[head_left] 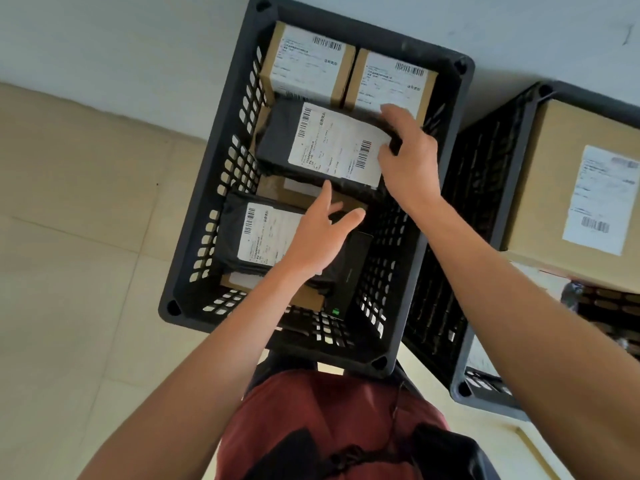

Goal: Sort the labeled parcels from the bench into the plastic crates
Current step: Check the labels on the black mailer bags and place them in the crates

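Observation:
A black plastic crate [204, 209] stands on the floor below me. Inside it, two brown labeled boxes [304, 64] [391, 84] stand side by side at the far end. A black bagged parcel [277, 140] with a white label lies tilted in the middle; my right hand [405, 157] grips its right end. A second black labeled parcel [263, 237] lies nearer me. My left hand [322, 233] hovers over it with fingers spread, holding nothing. More brown boxes lie partly hidden underneath.
A second black crate [485, 209] stands to the right, holding a large brown labeled box [571, 188]. A small black device [353, 268] with a green light leans inside the first crate. Beige tiled floor lies to the left, a pale wall beyond.

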Available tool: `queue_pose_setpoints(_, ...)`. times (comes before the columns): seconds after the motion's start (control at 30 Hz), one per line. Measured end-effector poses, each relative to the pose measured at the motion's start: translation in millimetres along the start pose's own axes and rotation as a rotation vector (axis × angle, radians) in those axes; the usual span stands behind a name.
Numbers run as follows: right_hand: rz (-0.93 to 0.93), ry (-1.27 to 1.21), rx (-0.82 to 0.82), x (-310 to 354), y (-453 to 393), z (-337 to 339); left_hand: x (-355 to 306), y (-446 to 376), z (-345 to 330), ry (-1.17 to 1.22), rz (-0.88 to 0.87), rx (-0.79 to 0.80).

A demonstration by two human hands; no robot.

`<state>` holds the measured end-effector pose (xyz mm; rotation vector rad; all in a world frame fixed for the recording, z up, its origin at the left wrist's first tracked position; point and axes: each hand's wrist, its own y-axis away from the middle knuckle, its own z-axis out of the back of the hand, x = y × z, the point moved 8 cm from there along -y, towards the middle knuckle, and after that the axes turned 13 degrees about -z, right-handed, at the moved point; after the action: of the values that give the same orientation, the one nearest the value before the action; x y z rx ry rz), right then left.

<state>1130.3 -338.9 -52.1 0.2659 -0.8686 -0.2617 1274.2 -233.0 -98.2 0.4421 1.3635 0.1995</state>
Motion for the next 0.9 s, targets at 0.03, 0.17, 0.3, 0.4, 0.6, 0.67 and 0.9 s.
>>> queue_pose_setpoints(0.03,-0.018,-0.027,-0.047,-3.8,10.7,5.1,-0.3,-4.9,2.0,-0.014,-0.01,-0.003)
queue_pose_setpoints(0.17,-0.211,-0.134,-0.029,-35.9,56.1,-1.5,0.7,-16.8,13.1,-0.018,-0.05,-0.027)
queue_pose_setpoints(0.3,-0.232,-0.097,0.089,-45.8,78.4,-29.7,9.0,-11.7,34.4,-0.065,-0.036,-0.086)
queue_pose_setpoints(0.4,-0.172,0.094,0.105,-45.3,79.4,-45.6,5.8,-4.2,57.3,-0.154,-0.093,-0.192)
queue_pose_setpoints(0.6,-0.001,0.445,0.08,-40.1,79.0,-66.2,-5.5,-8.9,78.4,-0.697,-0.348,-0.205)
queue_pose_setpoints(0.67,-0.009,0.515,0.101,-42.0,77.2,-72.1,-2.4,-15.9,75.0,-0.902,-0.353,-0.099)
queue_pose_setpoints(0.9,-0.028,0.652,0.218,-44.3,70.5,-90.0,8.4,-25.2,79.9,-1.11,-0.29,0.105)
